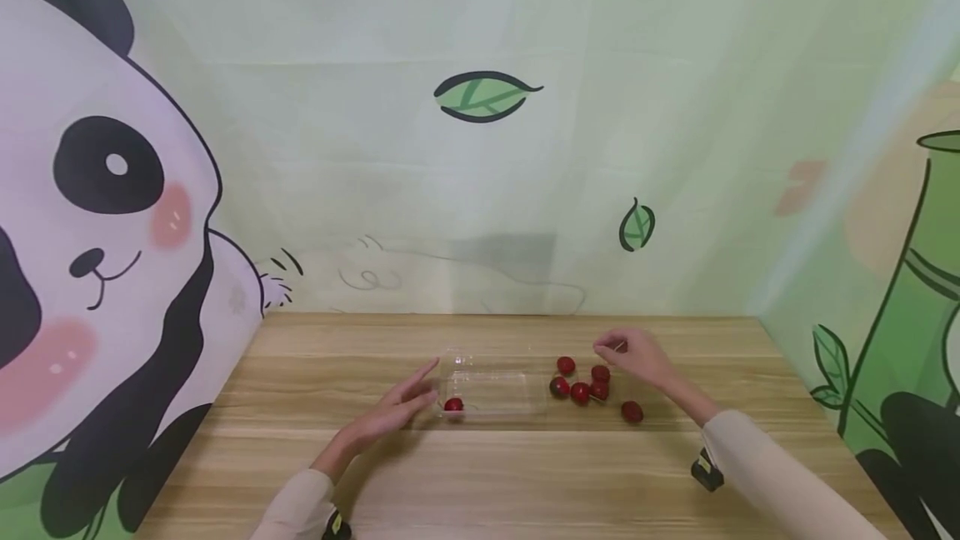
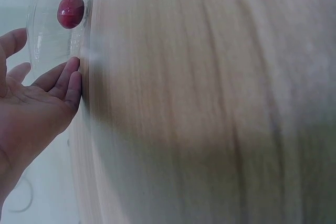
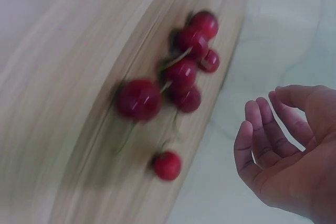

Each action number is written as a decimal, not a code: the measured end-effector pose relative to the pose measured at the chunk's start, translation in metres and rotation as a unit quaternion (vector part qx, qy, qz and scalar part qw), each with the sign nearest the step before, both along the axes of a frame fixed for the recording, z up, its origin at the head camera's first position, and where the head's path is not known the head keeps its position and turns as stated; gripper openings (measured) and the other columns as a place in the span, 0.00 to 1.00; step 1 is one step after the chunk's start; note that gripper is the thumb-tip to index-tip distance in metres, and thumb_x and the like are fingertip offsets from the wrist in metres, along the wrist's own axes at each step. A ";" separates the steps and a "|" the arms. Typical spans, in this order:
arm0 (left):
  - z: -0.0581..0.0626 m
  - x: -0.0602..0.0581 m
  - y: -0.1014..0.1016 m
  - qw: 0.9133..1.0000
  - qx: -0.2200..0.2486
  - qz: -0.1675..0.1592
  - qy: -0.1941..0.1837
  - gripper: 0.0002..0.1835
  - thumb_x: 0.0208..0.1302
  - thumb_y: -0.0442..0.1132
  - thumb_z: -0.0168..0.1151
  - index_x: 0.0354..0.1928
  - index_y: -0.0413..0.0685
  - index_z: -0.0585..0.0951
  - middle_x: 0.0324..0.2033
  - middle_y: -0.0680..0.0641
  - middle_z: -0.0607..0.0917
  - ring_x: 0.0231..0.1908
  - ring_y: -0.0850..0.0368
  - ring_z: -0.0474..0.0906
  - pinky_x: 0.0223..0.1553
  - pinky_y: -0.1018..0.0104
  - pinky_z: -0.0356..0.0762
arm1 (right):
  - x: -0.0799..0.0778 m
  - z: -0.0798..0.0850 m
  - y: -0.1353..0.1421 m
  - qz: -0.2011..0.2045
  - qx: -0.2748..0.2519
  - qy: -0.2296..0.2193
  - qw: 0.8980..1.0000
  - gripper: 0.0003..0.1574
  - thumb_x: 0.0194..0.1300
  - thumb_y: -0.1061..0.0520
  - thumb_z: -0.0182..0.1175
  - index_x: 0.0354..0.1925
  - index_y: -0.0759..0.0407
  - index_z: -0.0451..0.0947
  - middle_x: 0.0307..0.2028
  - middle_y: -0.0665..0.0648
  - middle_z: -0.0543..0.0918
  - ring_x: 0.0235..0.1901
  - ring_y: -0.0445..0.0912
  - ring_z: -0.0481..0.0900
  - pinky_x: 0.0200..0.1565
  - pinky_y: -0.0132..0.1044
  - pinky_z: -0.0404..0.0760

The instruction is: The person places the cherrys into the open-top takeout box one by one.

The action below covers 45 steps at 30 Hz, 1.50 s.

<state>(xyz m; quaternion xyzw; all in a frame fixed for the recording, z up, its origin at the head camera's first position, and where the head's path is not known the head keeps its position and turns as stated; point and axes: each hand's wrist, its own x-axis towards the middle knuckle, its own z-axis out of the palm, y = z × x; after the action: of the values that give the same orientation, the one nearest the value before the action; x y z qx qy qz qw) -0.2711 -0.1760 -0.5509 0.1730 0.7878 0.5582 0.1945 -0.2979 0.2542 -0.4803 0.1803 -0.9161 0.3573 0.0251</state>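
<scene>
A clear plastic box [image 1: 495, 413] lies on the table with one cherry [image 1: 453, 405] in its near left corner. My left hand [image 1: 393, 411] is at the box's left end, fingers extended and their tips at its side; the left wrist view shows this hand [image 2: 39, 98] palm up beside the box [image 2: 44, 30] and its cherry [image 2: 71, 11]. Right of the box lie several loose red cherries [image 1: 580, 392] with stems. Above their far right side is my right hand [image 1: 637, 357]. Seen from the right wrist, that hand [image 3: 286, 145] has loosely bent fingers, thumb near the index fingertip, and nothing visible in them.
One cherry [image 1: 632, 412] lies apart, nearer to me than the cluster. Another [image 3: 167, 166] sits apart in the right wrist view. The wooden table [image 1: 480, 473] ends at a printed cloth backdrop [image 1: 360, 190] with a panda and leaves.
</scene>
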 end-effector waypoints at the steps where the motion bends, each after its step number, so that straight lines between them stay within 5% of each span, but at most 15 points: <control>1: 0.000 0.000 0.000 1.000 0.000 0.001 0.000 0.36 0.81 0.47 0.49 0.83 0.56 0.47 0.78 0.30 0.56 0.77 0.30 0.53 0.74 0.31 0.56 | 0.001 0.000 0.006 -0.004 0.001 0.000 1.000 0.13 0.71 0.61 0.62 0.44 0.72 0.85 0.38 0.66 0.90 0.34 0.49 0.87 0.38 0.31 0.84; 14: 0.000 -0.001 0.000 1.000 0.002 -0.001 -0.009 0.37 0.80 0.48 0.50 0.83 0.57 0.47 0.79 0.32 0.56 0.78 0.32 0.52 0.74 0.31 0.54 | 0.013 -0.022 0.053 -0.081 0.033 -0.036 0.996 0.15 0.71 0.59 0.62 0.35 0.71 0.85 0.30 0.65 0.89 0.27 0.43 0.80 0.31 0.32 0.78; 19: 0.000 -0.001 -0.003 1.000 0.002 0.002 -0.007 0.37 0.80 0.48 0.50 0.83 0.58 0.47 0.78 0.31 0.56 0.78 0.31 0.52 0.74 0.30 0.54 | 0.010 -0.029 0.055 -0.118 0.050 -0.065 0.990 0.22 0.72 0.53 0.61 0.24 0.66 0.81 0.15 0.50 0.73 0.18 0.39 0.65 0.22 0.28 0.64; 24: 0.000 -0.002 -0.003 1.000 0.002 0.005 -0.007 0.37 0.80 0.49 0.50 0.83 0.58 0.47 0.78 0.32 0.56 0.78 0.32 0.53 0.74 0.30 0.52 | 0.008 -0.038 0.055 -0.127 0.065 -0.080 0.986 0.31 0.74 0.50 0.58 0.13 0.52 0.65 0.11 0.44 0.62 0.16 0.39 0.60 0.21 0.28 0.58; 33: 0.000 0.000 0.000 1.000 0.001 0.004 -0.010 0.37 0.80 0.48 0.50 0.83 0.58 0.47 0.78 0.32 0.56 0.77 0.31 0.53 0.73 0.29 0.53 | 0.008 -0.050 0.055 -0.158 0.106 -0.107 0.976 0.36 0.74 0.41 0.57 0.11 0.47 0.59 0.10 0.43 0.60 0.15 0.38 0.57 0.20 0.28 0.55; 45: -0.001 0.000 0.000 1.000 -0.002 0.007 -0.007 0.36 0.81 0.48 0.49 0.83 0.59 0.46 0.78 0.31 0.56 0.77 0.30 0.53 0.73 0.28 0.53 | 0.008 -0.059 0.062 -0.156 0.090 -0.124 0.976 0.32 0.67 0.46 0.65 0.11 0.48 0.63 0.11 0.44 0.64 0.16 0.39 0.60 0.21 0.29 0.57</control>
<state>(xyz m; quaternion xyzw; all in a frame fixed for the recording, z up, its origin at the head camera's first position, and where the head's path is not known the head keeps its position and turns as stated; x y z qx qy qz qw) -0.2712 -0.1756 -0.5522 0.1627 0.7890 0.5589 0.1965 -0.2904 0.3159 -0.5393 -0.0091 -0.9574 0.2845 -0.0491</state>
